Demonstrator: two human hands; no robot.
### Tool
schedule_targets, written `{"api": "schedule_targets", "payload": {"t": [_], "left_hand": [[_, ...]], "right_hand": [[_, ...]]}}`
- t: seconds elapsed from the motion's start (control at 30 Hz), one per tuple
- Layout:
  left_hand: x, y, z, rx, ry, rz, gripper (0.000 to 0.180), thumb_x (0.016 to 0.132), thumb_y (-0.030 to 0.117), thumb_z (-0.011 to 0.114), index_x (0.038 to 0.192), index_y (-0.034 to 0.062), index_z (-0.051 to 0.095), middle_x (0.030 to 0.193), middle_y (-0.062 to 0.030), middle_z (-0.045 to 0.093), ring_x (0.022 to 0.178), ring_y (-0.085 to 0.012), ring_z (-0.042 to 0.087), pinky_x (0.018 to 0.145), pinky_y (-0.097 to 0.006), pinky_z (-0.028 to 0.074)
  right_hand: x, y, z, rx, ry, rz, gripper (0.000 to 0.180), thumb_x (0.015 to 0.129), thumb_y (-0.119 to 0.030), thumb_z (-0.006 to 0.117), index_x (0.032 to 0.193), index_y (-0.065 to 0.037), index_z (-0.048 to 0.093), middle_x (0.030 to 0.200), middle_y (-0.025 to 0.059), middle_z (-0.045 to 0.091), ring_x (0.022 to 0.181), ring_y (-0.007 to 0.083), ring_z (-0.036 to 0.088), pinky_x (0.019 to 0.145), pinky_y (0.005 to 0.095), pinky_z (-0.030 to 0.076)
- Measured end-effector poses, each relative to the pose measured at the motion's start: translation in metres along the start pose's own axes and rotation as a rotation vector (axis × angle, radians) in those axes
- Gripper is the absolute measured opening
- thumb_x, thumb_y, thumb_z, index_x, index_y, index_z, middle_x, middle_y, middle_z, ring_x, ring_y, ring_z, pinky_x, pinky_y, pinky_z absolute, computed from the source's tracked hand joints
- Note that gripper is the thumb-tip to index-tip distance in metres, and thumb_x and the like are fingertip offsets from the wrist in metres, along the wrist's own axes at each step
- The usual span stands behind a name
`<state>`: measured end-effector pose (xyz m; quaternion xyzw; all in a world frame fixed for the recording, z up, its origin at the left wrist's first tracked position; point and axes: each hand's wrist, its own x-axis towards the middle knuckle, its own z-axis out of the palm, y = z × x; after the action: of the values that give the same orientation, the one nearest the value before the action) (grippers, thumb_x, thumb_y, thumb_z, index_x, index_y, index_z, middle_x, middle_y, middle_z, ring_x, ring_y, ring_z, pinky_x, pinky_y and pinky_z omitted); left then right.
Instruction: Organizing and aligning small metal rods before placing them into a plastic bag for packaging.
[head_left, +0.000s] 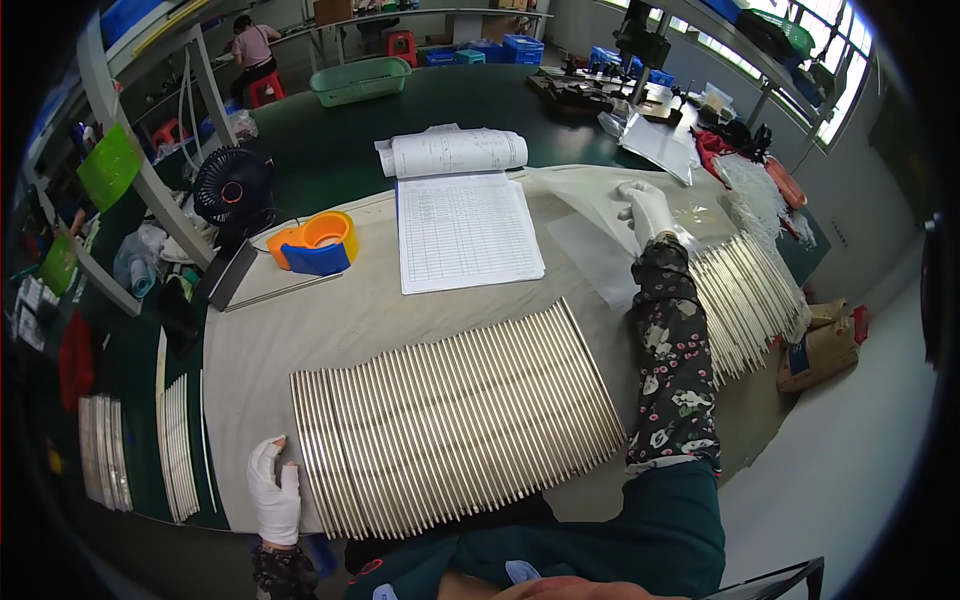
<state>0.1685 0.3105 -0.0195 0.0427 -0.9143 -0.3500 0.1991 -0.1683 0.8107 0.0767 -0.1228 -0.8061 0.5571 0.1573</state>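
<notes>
Just right of the gloved left hand, a broad row of slim metal rods lies side by side on the pale sheet that covers this part of the worktop. The left hand is half open near the row's outer edge, thumb apart from the fingers, with nothing visible in the gap. The gloved right hand, farther out, is over translucent plastic film with its fingers bent; whether it pinches the film I cannot tell. Below and to the right of that hand lies a second batch of rods, less evenly lined up. Between the hands, beyond the row, is a clipboard of printed sheets, and ahead of the left hand stands an orange and blue tape dispenser.

The rods look stiff and smooth, each probably light but the whole row weighty, and likely to roll or slip against cloth gloves. One rod is best pinched near its middle; several seem safer squeezed inward from both sides, with their ends kept level. The film looks limp and easily creased, so an edge offers the surest hold
</notes>
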Motion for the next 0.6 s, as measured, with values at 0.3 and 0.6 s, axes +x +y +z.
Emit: {"api": "schedule_targets", "payload": {"t": [0.3,0.6], "left_hand": [[0.009,0.005,-0.001,0.007,0.012,0.057,0.031,0.074,-0.001,0.054,0.105,0.0000,0.052,0.107,-0.0133,0.054,0.099,-0.0275,0.052,0.088,-0.034,0.040],[0.083,0.047,-0.007,0.098,-0.081,0.357,0.028,0.072,0.008,0.060,0.099,0.0017,0.055,0.110,-0.0129,0.054,0.098,-0.0301,0.052,0.086,-0.037,0.041]], "right_hand": [[-0.063,-0.058,0.036,0.288,-0.276,-0.485,0.015,0.090,-0.015,0.050,0.092,-0.002,0.057,0.088,0.0051,0.061,0.079,0.0109,0.060,0.064,0.0215,0.047],[-0.160,0.001,0.057,-0.682,-0.331,-0.570,0.024,0.078,-0.005,0.052,0.101,-0.003,0.057,0.099,0.0104,0.060,0.084,0.0223,0.060,0.071,0.0306,0.048]]}}
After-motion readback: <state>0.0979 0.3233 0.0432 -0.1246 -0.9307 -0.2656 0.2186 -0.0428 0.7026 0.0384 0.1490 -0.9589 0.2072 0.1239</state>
